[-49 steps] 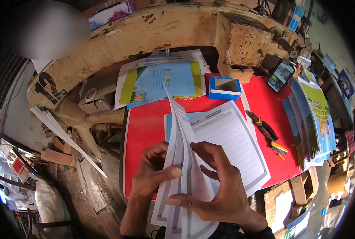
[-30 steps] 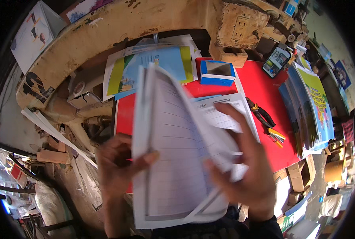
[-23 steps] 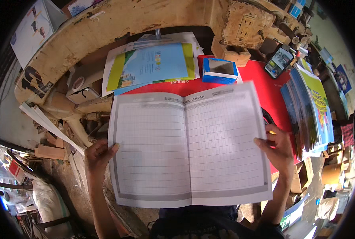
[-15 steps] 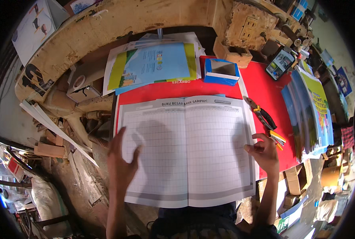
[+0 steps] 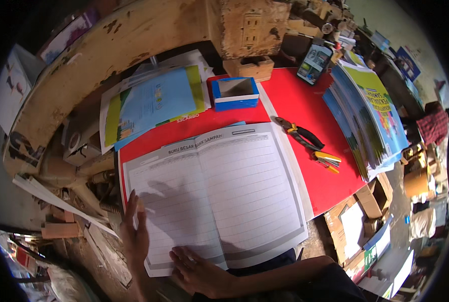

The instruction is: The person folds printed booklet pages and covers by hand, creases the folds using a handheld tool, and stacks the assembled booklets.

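An open ledger book (image 5: 249, 186) with printed grid pages lies before me on a red tabletop (image 5: 330, 183). My left hand (image 5: 134, 234) is upright at the book's left edge, fingers stretched and holding nothing. Across the front of the book reaches my right arm; my right hand (image 5: 200, 273) rests with its fingers laid out flat on the lower part of the left page. Shadows of the hands fall on that page. A pair of pliers (image 5: 300, 133) with black and yellow handles and a yellow stapler (image 5: 327, 161) lie to the right of the book.
Behind the book stands a small blue box (image 5: 234, 93), with a stack of blue-green printed sheets (image 5: 154, 100) to its left. A phone (image 5: 315, 64) leans at the back. Stacked booklets (image 5: 368, 121) occupy the right side. Cardboard boxes (image 5: 378, 196) sit below the right edge.
My right hand has gone from the book's right edge to the bottom of the left page. My left hand has lowered along the left edge. The view has turned and shifted right.
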Demonstrator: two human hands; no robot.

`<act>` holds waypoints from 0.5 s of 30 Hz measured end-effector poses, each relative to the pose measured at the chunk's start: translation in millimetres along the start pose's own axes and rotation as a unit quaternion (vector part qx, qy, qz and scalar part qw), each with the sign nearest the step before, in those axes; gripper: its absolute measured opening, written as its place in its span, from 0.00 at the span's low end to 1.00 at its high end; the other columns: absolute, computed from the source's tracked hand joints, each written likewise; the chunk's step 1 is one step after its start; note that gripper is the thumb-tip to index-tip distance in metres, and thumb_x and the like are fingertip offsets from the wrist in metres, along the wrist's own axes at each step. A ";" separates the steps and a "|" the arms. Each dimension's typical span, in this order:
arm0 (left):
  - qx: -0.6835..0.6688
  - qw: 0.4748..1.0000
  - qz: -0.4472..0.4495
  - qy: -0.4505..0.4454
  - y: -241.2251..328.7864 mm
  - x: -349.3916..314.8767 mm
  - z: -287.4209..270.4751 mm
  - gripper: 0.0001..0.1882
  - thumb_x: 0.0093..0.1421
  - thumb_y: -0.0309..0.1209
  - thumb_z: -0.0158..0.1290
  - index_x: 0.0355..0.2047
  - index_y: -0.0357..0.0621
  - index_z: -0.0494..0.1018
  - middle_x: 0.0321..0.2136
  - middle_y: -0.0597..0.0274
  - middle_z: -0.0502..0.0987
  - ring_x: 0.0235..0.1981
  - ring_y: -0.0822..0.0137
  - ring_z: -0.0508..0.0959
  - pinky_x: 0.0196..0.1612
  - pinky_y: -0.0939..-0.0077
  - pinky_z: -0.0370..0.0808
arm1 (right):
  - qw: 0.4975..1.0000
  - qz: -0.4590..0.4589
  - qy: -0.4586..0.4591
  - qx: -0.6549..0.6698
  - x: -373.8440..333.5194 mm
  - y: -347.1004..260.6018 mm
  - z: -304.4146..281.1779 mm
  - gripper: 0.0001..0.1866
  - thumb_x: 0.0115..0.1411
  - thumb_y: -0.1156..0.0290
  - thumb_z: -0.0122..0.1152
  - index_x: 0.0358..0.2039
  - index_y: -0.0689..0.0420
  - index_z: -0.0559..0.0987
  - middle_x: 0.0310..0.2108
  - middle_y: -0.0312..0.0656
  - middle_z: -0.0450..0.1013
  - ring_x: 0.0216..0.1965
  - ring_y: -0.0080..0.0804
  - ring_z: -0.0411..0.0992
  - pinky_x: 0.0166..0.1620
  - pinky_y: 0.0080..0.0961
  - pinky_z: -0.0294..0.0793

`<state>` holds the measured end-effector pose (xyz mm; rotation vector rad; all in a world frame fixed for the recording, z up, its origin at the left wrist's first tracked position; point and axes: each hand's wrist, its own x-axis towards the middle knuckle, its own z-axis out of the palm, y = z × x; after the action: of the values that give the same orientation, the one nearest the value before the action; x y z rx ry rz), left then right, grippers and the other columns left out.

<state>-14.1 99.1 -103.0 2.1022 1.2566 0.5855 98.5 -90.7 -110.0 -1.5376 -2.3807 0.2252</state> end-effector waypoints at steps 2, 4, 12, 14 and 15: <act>-0.101 0.994 -0.026 0.023 3.6 -1.5 -12.4 0.22 0.75 0.35 0.44 0.65 0.37 0.70 0.61 0.45 0.75 0.63 0.54 0.73 0.65 0.59 0.67 | 1.000 0.017 -0.014 0.020 1.3 -0.6 8.1 0.21 0.61 0.65 0.58 0.50 0.64 0.77 0.60 0.62 0.70 0.66 0.54 0.66 0.69 0.45 0.64; -0.086 0.995 -0.009 0.056 22.9 -1.4 -24.1 0.27 0.75 0.46 0.43 0.59 0.34 0.74 0.52 0.47 0.81 0.57 0.56 0.78 0.61 0.60 0.72 | 0.996 0.035 -0.014 0.076 -2.0 2.5 8.6 0.19 0.59 0.67 0.60 0.48 0.66 0.76 0.59 0.65 0.70 0.65 0.56 0.68 0.69 0.44 0.67; -0.122 0.975 0.055 0.175 29.6 -10.1 -52.6 0.31 0.75 0.49 0.38 0.50 0.30 0.78 0.44 0.46 0.82 0.47 0.56 0.82 0.56 0.63 0.74 | 0.997 0.033 -0.004 0.069 7.5 11.3 -0.6 0.23 0.58 0.64 0.61 0.50 0.64 0.78 0.52 0.54 0.74 0.57 0.45 0.71 0.60 0.36 0.73; -0.104 0.974 0.076 0.187 36.6 -13.9 -59.1 0.31 0.75 0.49 0.38 0.49 0.30 0.78 0.44 0.46 0.82 0.47 0.57 0.81 0.56 0.64 0.74 | 0.992 0.044 -0.035 0.109 10.0 16.7 -4.3 0.21 0.58 0.65 0.62 0.48 0.65 0.79 0.51 0.53 0.75 0.57 0.44 0.71 0.59 0.37 0.74; -0.085 0.972 0.096 0.197 41.5 -16.2 -63.2 0.31 0.75 0.49 0.38 0.48 0.30 0.78 0.44 0.46 0.82 0.47 0.57 0.81 0.55 0.65 0.73 | 0.985 0.056 -0.065 0.152 10.6 17.9 -5.6 0.20 0.57 0.65 0.62 0.46 0.65 0.79 0.50 0.52 0.75 0.57 0.42 0.72 0.58 0.38 0.76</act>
<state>-36.4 87.2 -29.9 2.0364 1.1628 1.2010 111.7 -73.7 -108.1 -1.5496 -2.2253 0.7004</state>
